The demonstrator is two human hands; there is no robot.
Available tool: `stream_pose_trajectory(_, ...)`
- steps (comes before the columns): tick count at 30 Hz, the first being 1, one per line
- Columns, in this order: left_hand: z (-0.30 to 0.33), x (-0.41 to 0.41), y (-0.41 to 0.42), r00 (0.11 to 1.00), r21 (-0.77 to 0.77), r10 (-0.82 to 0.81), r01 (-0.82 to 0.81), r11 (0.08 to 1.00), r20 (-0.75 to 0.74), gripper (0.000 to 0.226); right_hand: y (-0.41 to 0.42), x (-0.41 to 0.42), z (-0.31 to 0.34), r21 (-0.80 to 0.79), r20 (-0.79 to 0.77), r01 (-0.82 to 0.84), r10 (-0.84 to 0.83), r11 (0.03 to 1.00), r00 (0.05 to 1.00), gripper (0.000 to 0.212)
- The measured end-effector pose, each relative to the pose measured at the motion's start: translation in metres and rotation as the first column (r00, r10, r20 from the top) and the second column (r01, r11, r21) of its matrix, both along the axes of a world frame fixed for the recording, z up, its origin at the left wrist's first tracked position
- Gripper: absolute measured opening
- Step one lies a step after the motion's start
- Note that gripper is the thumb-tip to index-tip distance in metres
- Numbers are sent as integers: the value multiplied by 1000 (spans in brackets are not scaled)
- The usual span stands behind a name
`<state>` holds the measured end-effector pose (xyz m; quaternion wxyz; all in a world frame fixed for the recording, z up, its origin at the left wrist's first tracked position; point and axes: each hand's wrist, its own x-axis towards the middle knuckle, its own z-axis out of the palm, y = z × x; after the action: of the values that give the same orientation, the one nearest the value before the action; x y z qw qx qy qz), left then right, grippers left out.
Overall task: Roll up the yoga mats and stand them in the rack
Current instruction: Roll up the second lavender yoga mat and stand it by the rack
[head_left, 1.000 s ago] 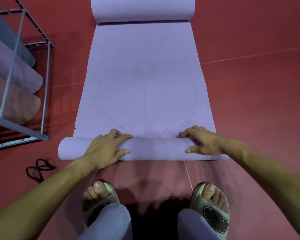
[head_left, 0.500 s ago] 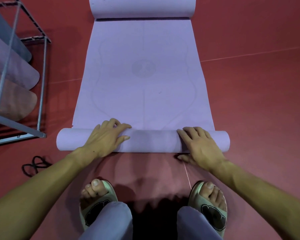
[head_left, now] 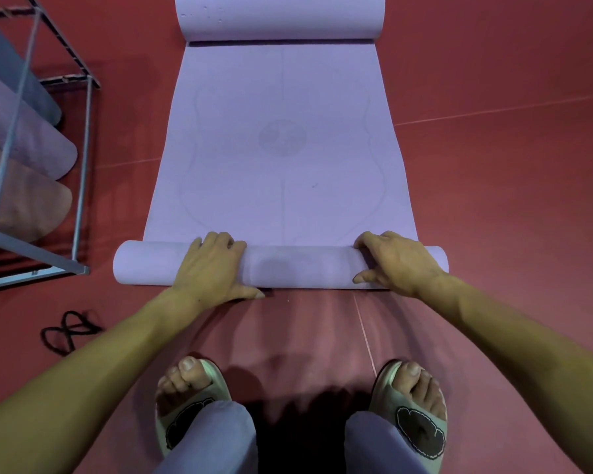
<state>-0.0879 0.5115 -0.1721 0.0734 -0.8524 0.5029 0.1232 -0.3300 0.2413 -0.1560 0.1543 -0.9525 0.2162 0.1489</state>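
Note:
A lilac yoga mat (head_left: pixel 281 148) lies lengthwise on the red floor in front of me. Its near end is wound into a thin roll (head_left: pixel 298 266) lying crosswise. My left hand (head_left: pixel 213 268) lies over the roll left of its middle, fingers curled over the far side and thumb low on the near side. My right hand (head_left: pixel 394 261) grips the roll near its right end, fingers over the top and thumb in front. The mat's far end (head_left: pixel 281 15) curls up into a loose roll of its own. The metal rack (head_left: pixel 83 138) stands at the left.
In the rack lean three rolled mats: a grey-blue one (head_left: pixel 14 73), a lilac one (head_left: pixel 38 145) and a pinkish one (head_left: pixel 31 203). A black strap (head_left: pixel 65 331) lies on the floor near the rack's corner. My feet in slippers (head_left: pixel 189 398) stand just behind the roll.
The roll has moved a little farther up the mat. My right hand has shifted from lying flat behind the roll to gripping it, and my left thumb has dropped to the near side.

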Motion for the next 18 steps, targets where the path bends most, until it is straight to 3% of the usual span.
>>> stream_pose_trajectory(3,0,-7,-11,986,55,-53,45,997,159,93,13,-13,-10,-102,92,-12,21,995,995,60)
stream_pose_trajectory(6,6,-3,-20,988,76,-58,48,996,141,87,26,-28,-23,-225,205,25,22,974,979,71)
stream_pose_trajectory(8,7,0,-19,992,39,-51,47,998,112,87,27,-28,-27,-260,197,8,45,966,979,85)
stream_pose_trajectory(12,4,1,-16,999,-55,-16,18,998,40,80,23,-21,-32,-304,173,0,55,953,983,76)
stream_pose_trajectory(15,-1,-5,-9,985,-69,-47,59,996,167,82,21,-22,-36,-328,189,-23,89,944,978,66)
stream_pose_trajectory(18,-1,-9,-5,973,-38,-71,81,996,218,83,14,-21,-34,-240,198,-14,63,971,978,77)
